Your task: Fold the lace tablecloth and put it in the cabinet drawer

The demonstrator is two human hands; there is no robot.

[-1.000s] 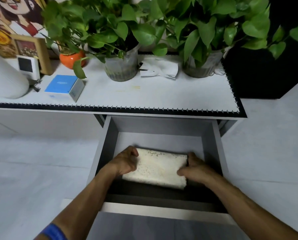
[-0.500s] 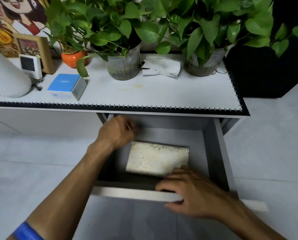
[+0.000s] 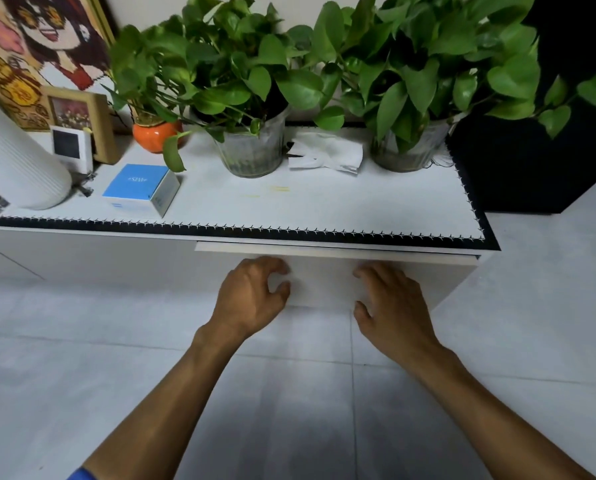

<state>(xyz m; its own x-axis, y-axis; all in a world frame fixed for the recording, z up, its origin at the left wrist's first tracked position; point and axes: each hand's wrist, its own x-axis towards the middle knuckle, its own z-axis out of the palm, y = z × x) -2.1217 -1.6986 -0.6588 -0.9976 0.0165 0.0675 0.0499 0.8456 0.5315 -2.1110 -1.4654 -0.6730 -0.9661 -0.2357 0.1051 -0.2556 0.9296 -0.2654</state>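
Head camera is looking down on two bare forearms reaching forward over the floor. Both hands, the left hand (image 3: 251,296) and the right hand (image 3: 391,303), are resting against the white drawer front (image 3: 324,282), fingers loosely bent and grasping nothing. The drawer is sitting almost flush with the cabinet (image 3: 82,254); the tablecloth is showing nowhere. Beyond the hands, a blue box (image 3: 140,188) and potted plants (image 3: 251,98) are standing on the top.

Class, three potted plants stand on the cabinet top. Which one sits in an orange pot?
The leftmost plant: its small round pot is orange, beside the photo frame. The other two sit in clear ribbed pots.
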